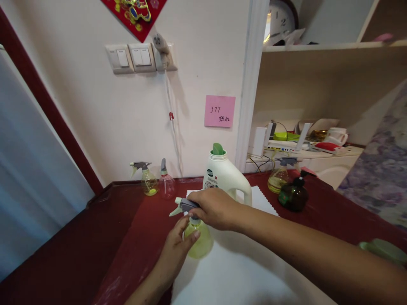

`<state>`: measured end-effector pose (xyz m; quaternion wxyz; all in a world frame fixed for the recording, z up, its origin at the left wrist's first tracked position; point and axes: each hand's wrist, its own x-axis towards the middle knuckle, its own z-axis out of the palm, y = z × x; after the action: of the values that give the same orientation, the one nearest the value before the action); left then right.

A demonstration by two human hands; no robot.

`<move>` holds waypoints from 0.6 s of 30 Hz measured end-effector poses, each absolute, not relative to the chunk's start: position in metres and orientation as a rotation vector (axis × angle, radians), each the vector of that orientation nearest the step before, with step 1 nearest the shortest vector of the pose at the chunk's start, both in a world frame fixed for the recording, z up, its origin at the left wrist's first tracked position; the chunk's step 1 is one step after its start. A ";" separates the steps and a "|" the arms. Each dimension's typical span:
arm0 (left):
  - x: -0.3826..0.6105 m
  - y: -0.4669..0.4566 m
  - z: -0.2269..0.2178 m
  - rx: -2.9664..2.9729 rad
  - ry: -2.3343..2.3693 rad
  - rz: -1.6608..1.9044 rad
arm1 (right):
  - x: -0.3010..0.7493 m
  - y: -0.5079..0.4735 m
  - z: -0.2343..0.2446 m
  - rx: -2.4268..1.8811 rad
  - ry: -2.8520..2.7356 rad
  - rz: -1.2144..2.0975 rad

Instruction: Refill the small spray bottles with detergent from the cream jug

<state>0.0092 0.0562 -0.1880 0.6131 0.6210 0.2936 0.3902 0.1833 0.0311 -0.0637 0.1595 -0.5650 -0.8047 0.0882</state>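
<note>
Bottle: a small yellow-green bottle (199,245) stands upright on the mat (244,271), just in front of the jug (222,173) and a little to its left.
Left hand: the left hand (176,252) wraps the bottle's round body from the side, thumb across the front; it seems to be there to keep the body from turning or tipping.
Right hand: the right hand (216,208) is closed down over the grey trigger head (184,205), with only the nozzle tip poking out to the left. The grip looks like a clamp on the head rather than a finger on the trigger.
Jug: white, handle to the right, with a green piece at its mouth; it stands at the mat's far edge.
Mat: a white sheet under jug and bottle, probably there to shield the red table (95,245).
Left of the jug: a green sprayer (146,178) and a clear sprayer (165,182) stand by the wall, well apart from the hands.
Right of the jug: a yellow sprayer (281,176) and a dark pump bottle (294,195) stand close together.
Above the jug: a pink note (219,111) sticks on the wall.
</note>
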 end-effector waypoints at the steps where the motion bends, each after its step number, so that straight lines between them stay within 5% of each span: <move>1: 0.010 0.056 -0.187 1.439 0.674 0.897 | 0.182 0.031 -0.064 -1.616 -2.306 0.247; 18: 0.023 0.049 -0.184 1.292 0.820 1.093 | 0.180 0.033 -0.070 -1.627 -2.247 0.328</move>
<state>0.0227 0.0495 -0.1844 0.5896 0.5551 0.3521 0.4694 0.1797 0.0332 -0.0705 0.1733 -0.5737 -0.7921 0.1158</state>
